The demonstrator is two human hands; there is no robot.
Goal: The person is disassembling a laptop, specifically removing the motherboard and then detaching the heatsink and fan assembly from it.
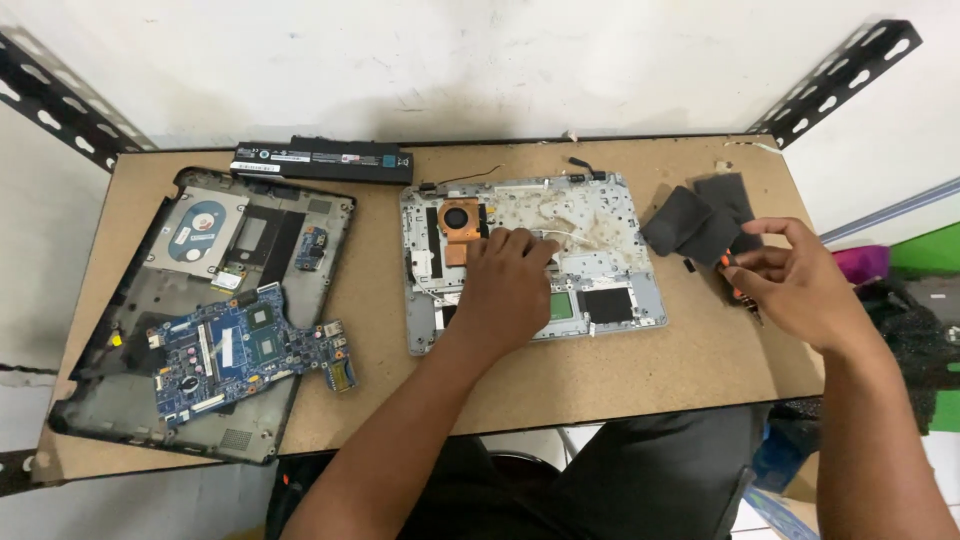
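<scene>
A grey laptop top case (pixel 610 215) lies upside down in the middle of the brown table (pixel 600 370), with a copper fan and heatsink (pixel 461 222) at its upper left. My left hand (pixel 505 285) rests flat on this case, fingertips pressing near thin white cables. My right hand (pixel 795 280) hovers off to the right of the case, fingers closed on a small screwdriver (pixel 735 278) with an orange and black handle. Several dark flat pads (pixel 700 222) lie just beyond that hand.
A black laptop bottom cover (pixel 130 330) lies at the left, with a hard drive (pixel 196 228) in it and a blue motherboard (pixel 245 350) resting on it. A long black battery (pixel 322 160) sits at the back. Perforated black shelf brackets (pixel 840 75) flank the white wall.
</scene>
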